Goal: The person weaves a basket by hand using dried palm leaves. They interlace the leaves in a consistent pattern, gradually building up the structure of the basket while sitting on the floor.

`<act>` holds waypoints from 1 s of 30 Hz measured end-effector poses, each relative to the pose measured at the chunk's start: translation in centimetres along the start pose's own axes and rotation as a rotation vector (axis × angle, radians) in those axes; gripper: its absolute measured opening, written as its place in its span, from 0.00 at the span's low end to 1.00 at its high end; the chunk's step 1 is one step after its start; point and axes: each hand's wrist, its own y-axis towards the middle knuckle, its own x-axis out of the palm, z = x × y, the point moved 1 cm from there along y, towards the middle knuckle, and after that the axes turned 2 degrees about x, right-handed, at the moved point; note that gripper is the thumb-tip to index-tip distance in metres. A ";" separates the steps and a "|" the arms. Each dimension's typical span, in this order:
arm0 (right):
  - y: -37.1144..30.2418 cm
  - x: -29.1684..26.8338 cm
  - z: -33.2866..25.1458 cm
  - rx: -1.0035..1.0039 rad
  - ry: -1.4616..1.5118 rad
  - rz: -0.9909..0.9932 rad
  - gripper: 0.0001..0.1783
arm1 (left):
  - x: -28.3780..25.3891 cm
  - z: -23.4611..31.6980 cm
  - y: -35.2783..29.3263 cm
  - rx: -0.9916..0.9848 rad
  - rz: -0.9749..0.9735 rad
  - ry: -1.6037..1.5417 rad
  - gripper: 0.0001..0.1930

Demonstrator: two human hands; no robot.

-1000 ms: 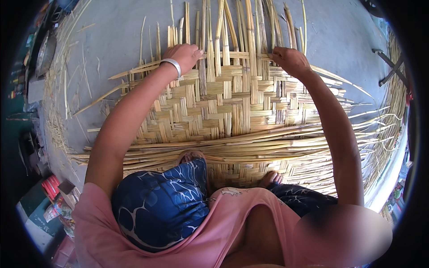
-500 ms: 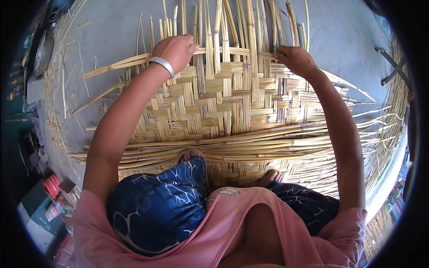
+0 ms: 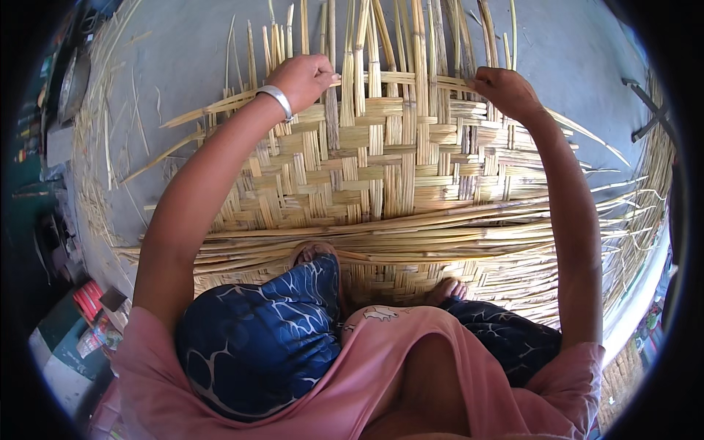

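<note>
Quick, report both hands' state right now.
Left hand: closed, holding the crosswise strips.
Right hand: closed, holding the crosswise strips farther right.

Place: floor-level weaving space, home or small workshop; which of the two, cannot be told. Evidence: smooth grey floor (image 3: pixel 191 62); part-woven cane mat (image 3: pixel 381 158) laid upon it; loose canes (image 3: pixel 440 238) across the mat; thin stalks (image 3: pixel 650 194) heaped along the floor's right edge; mixed clutter (image 3: pixel 89 301) crowding its left edge.

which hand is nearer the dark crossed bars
Right. The right hand is left of the crossed bars, with grey floor between; the left hand is farther left, beyond the upright reeds.
</note>
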 end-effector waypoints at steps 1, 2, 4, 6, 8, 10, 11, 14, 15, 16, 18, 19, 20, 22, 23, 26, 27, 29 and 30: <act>-0.1 -0.2 0.4 0.021 -0.023 -0.038 0.18 | 0.4 0.2 0.5 0.034 -0.024 -0.077 0.14; -0.1 -0.2 0.5 0.000 -0.035 -0.027 0.18 | 0.4 0.1 0.8 -0.032 -0.072 -0.055 0.15; 0.0 0.0 0.4 -0.045 -0.057 -0.004 0.19 | -0.3 0.1 1.3 -0.162 -0.168 -0.006 0.16; 0.0 -0.1 -0.2 -0.048 -0.042 0.002 0.20 | 0.1 -1.3 1.6 -0.128 -0.188 0.089 0.19; 0.2 0.3 -1.1 -0.070 -0.038 0.032 0.21 | -0.1 -0.9 1.9 -0.151 -0.239 0.107 0.21; 1.1 1.7 -2.4 -0.129 -0.049 0.082 0.21 | -0.2 -0.8 1.7 -0.147 -0.235 0.179 0.22; 1.2 2.0 -2.8 -0.172 -0.041 0.065 0.21 | -0.1 -0.7 1.7 -0.140 -0.222 0.201 0.22; 1.2 3.2 -2.5 -0.191 -0.038 0.197 0.19 | 0.4 0.2 1.1 -0.131 -0.167 0.224 0.20; 1.0 3.3 -2.1 -0.227 -0.027 0.216 0.17 | 0.4 0.7 0.6 -0.131 -0.155 0.230 0.20; 0.8 3.4 -1.9 -0.270 -0.015 0.235 0.16 | 0.3 1.3 -0.3 -0.136 -0.139 0.237 0.20; 0.2 3.6 -1.7 -0.322 -0.018 0.252 0.15 | 0.9 2.7 -2.0 -0.194 -0.186 0.272 0.19; -0.2 3.5 -1.9 -0.340 -0.031 0.252 0.15 | 1.0 2.5 -2.4 -0.135 -0.139 0.293 0.19; -0.4 3.4 -2.0 -0.357 -0.045 0.251 0.14 | 1.3 2.1 -2.7 -0.076 -0.092 0.313 0.19; 0.0 3.4 -2.6 -0.293 -0.141 0.169 0.14 | 2.2 1.4 -2.1 -0.019 -0.069 0.341 0.19; 0.3 3.4 -2.7 -0.263 -0.191 0.129 0.13 | 2.3 1.1 -1.9 0.008 -0.055 0.355 0.19; 0.8 4.0 -2.5 -0.319 -0.198 0.207 0.13 | 1.6 1.4 -1.8 -0.078 -0.151 0.366 0.19; 0.7 4.0 -2.4 -0.294 -0.204 0.180 0.13 | 1.3 1.9 -1.8 -0.120 -0.192 0.358 0.18; 0.3 3.4 -3.6 -0.267 -0.207 0.130 0.12 | 0.4 2.1 -2.0 -0.122 -0.209 0.369 0.18; 0.1 3.3 -3.8 -0.266 -0.242 0.144 0.12 | 0.0 2.1 -2.3 -0.125 -0.216 0.373 0.18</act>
